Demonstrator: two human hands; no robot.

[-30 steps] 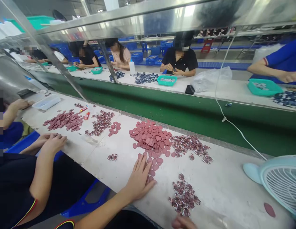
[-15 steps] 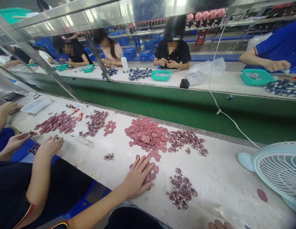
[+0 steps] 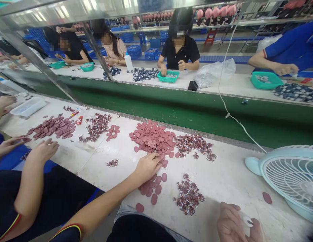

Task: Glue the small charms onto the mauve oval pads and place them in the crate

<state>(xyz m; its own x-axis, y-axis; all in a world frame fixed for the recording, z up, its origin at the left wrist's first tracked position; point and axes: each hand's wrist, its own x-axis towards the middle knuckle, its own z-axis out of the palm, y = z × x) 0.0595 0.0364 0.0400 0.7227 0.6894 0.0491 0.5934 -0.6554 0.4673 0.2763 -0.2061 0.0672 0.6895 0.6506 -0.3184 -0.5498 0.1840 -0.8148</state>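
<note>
My left hand (image 3: 149,167) reaches to the near edge of a heap of dark-red oval pieces (image 3: 152,137). Its fingers are bent and a little apart, touching the pieces, with no piece visibly gripped. Loose ovals (image 3: 154,199) lie scattered just below this hand. At the bottom right, my right hand (image 3: 232,222) is turned palm up, its fingers curled around a small white thing (image 3: 247,221) that looks like a bottle's tip; the rest of it is hidden. Between my hands lies a pile of small brown-and-white assembled pieces (image 3: 189,195).
A second pile of small pieces (image 3: 195,146) adjoins the oval heap. A light-blue fan (image 3: 289,178) stands at right, near a single oval (image 3: 267,198). A co-worker's hand (image 3: 44,151) is at left, beside another oval heap (image 3: 54,127). A white cord (image 3: 243,126) hangs across.
My left hand has moved forward from the loose ovals to the heap, uncovering ovals below it. My right hand has risen into view with the white-tipped thing. The view has shifted slightly.
</note>
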